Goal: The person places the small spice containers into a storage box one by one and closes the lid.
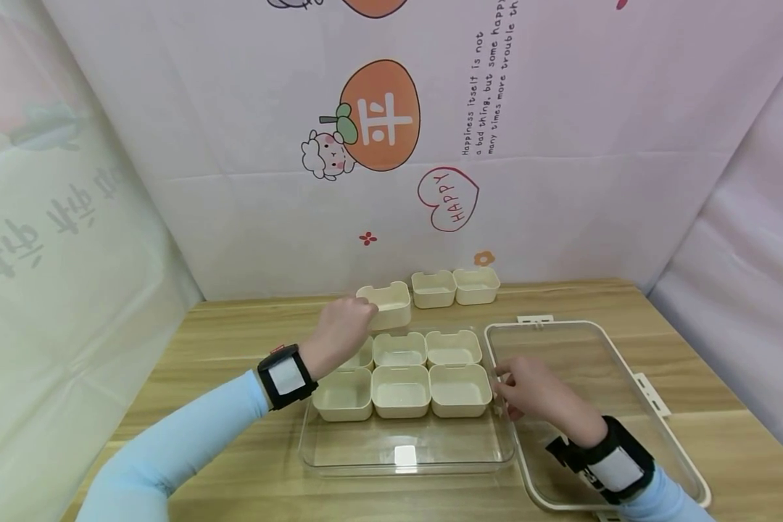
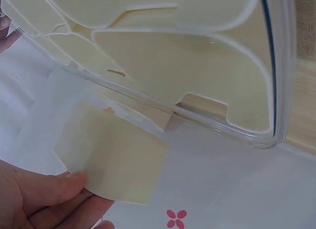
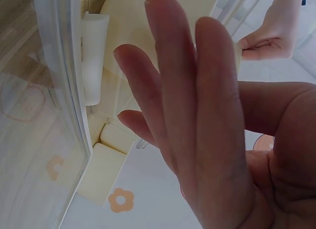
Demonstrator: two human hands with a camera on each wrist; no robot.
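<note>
A cream-coloured small bin [image 1: 391, 308] is pinched at its left side by my left hand [image 1: 339, 326], held above the back edge of a clear plastic box [image 1: 352, 453]. In the left wrist view the thumb of the left hand [image 2: 54, 199] presses on the wall of that bin [image 2: 118, 160]. Inside the box stand two rows of like bins [image 1: 401, 391], the back-left one partly hidden by the left hand. My right hand [image 1: 535, 391] is at the box's right side, beside the clear lid; its fingers look extended in the right wrist view [image 3: 197, 105].
Two more cream bins [image 1: 455, 288] stand side by side at the back of the wooden table [image 1: 235, 449]. The clear lid [image 1: 626, 362] with white rim and latches lies right of the box. A printed cloth [image 1: 267, 232] hangs behind the table.
</note>
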